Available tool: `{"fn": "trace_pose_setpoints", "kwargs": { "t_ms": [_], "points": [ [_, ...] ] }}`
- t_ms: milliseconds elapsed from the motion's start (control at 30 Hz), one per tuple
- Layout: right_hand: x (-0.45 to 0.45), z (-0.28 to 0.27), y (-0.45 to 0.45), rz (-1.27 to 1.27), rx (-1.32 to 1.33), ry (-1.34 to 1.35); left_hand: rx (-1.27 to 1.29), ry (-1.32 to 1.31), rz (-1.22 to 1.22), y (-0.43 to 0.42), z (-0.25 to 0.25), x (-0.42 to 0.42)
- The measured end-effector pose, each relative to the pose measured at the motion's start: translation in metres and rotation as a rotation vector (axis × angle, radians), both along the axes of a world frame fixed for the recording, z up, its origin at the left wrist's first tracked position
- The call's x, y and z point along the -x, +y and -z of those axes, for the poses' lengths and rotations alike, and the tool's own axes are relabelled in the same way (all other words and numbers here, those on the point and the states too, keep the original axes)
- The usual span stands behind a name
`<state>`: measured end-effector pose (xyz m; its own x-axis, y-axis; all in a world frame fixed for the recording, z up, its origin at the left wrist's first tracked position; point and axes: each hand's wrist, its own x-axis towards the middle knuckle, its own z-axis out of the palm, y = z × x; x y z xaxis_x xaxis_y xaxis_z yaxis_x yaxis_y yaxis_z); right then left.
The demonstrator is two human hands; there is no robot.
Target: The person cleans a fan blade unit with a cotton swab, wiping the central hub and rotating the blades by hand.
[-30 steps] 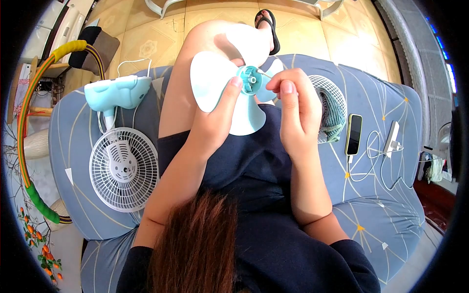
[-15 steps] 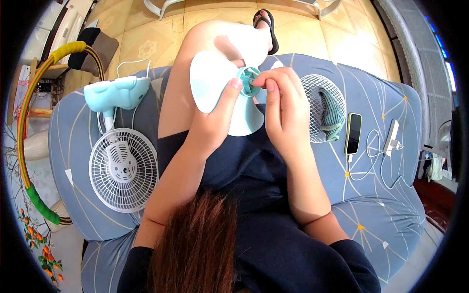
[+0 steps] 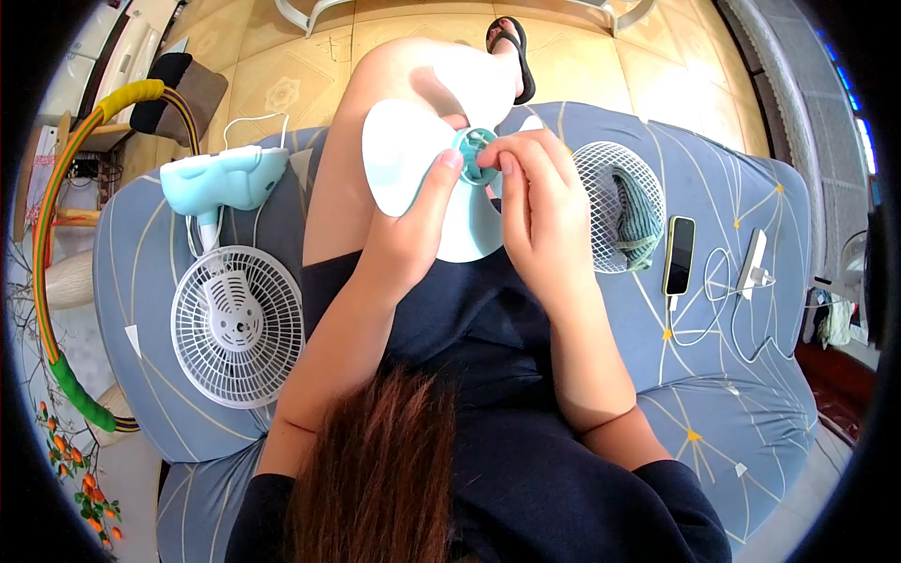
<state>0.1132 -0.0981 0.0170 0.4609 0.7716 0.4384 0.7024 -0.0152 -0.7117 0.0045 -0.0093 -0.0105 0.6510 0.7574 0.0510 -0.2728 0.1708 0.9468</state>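
A pale fan blade (image 3: 394, 155) with a turquoise hub is held above my lap, the hollow side of the hub facing up. My left hand (image 3: 422, 220) grips it, thumb resting by the hub's edge. My right hand (image 3: 544, 202) is closed in a pinch, its fingertips at the hub's opening. Whatever lies between those fingertips is hidden. To my left, a white fan grille (image 3: 235, 371) is joined to a turquoise fan base (image 3: 225, 178) lying on the sofa. On my right sits a white mesh front grille (image 3: 601, 253) with a striped green cloth (image 3: 636, 225) in it.
A phone (image 3: 679, 258) on a charging cable lies on the blue patterned sofa (image 3: 732, 413), beside a white power strip (image 3: 753, 263). A striped hoop (image 3: 42, 244) leans at the far left. Long hair (image 3: 375, 469) hangs across the lower view.
My right hand's fingers have shifted slightly at the hub, and the blade has turned or tilted a little. My left hand keeps its grip.
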Motion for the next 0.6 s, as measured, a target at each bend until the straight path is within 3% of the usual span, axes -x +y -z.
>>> {"fn": "trace_pose_setpoints", "kwargs": {
  "t_ms": [300,600],
  "points": [
    [-0.001,-0.014,-0.006,0.050,-0.118,0.027,0.094,-0.019,0.030,-0.001,-0.010,0.000],
    [0.001,0.000,0.001,0.018,-0.027,-0.053,-0.076,0.027,-0.035,0.001,0.004,0.001]
  ]
}}
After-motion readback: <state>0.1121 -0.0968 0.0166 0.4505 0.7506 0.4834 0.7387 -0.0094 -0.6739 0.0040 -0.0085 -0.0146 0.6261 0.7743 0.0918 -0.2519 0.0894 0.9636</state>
